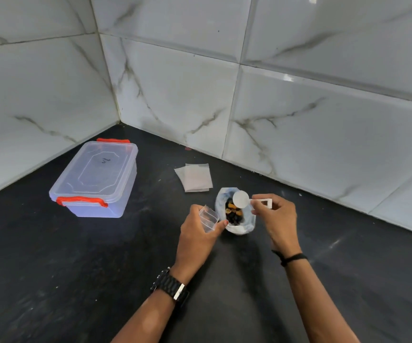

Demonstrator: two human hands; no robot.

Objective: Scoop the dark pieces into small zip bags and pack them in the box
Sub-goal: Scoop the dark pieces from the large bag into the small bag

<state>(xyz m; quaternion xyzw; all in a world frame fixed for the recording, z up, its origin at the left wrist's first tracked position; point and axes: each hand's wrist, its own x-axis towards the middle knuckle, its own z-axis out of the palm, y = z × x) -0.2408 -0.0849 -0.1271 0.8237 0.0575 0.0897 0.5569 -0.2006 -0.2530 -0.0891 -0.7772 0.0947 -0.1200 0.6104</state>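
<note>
Scooping step, pretty clearly. Left hand (197, 233) curled round a small zip bag (208, 217), pinching it with the mouth held up and open, just left of the white plastic bag (237, 225) that holds the dark pieces (234, 214). Some orange-ish bits mixed in with the dark ones, too small to say more. Right hand (275, 216) pinching the flat handle of a white scoop (241, 199), bowl of it hovering over the far side of the pile. Can't tell if anything's in the scoop yet, looks turned away from the camera.

Spare zip bags (195, 178) lying flat in a little stack just beyond the white bag, toward the tiled wall (299, 107). Clear box (96, 180) with the orange latches well off to the left on the dark counter (76, 268), lid on and apparently clipped, nothing visible inside as far as can be seen.

So probably early on: no filled bags anywhere in view. Next move, going by this: dip the scoop down into the pile, lift a load, swing it left and tip into the held bag. Needs the bag mouth kept wide and close to the scoop, otherwise bits all over the counter. Then zip, and the box lid has to come off before any packing.
</note>
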